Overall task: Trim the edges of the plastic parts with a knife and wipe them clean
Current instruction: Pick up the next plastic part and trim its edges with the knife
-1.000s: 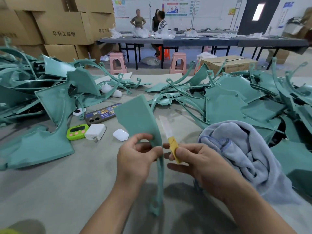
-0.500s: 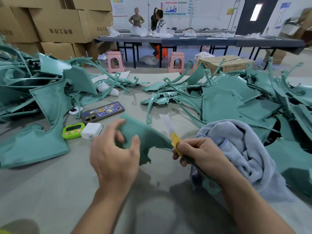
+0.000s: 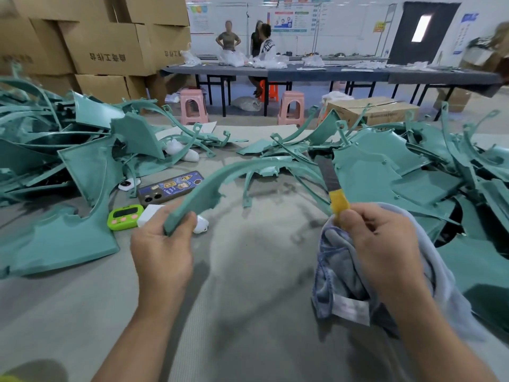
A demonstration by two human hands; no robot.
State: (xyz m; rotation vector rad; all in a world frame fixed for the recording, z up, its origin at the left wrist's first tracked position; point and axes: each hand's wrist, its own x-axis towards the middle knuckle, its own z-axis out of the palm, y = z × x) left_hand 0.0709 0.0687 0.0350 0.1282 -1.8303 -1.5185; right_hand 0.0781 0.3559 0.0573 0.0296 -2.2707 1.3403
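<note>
Two bare hands are held up over the grey surface point(image 3: 248, 285) in the lower half of the frame. The lower end of a curved teal plastic part point(image 3: 209, 186) is gripped by the left hand point(image 3: 162, 249), with the thumb and fingers curled round it. From there the part arcs upward and to the right toward the centre of the frame, clear of the surface.

A knife point(image 3: 332, 186) is pinched by its yellow handle in the right hand point(image 3: 385, 249), right of centre. The fingers are closed on the handle and the dark blade is pointed up and slightly left. A blue-grey cloth point(image 3: 336, 274) is bunched under and around this hand; whether it is also gripped cannot be told. The knife and the held part are kept apart.

Many more teal parts are heaped in a left pile point(image 3: 55, 150) and a right pile point(image 3: 413, 166). Just left of the left hand, a phone point(image 3: 168, 187), a green timer point(image 3: 125, 216) and a white charger block point(image 3: 150, 213) are laid on the surface. Cardboard boxes point(image 3: 107, 48) are stacked at the upper left. Pink stools point(image 3: 192, 106) and a long dark table point(image 3: 330, 74) are seen at the top, where several people are gathered.
</note>
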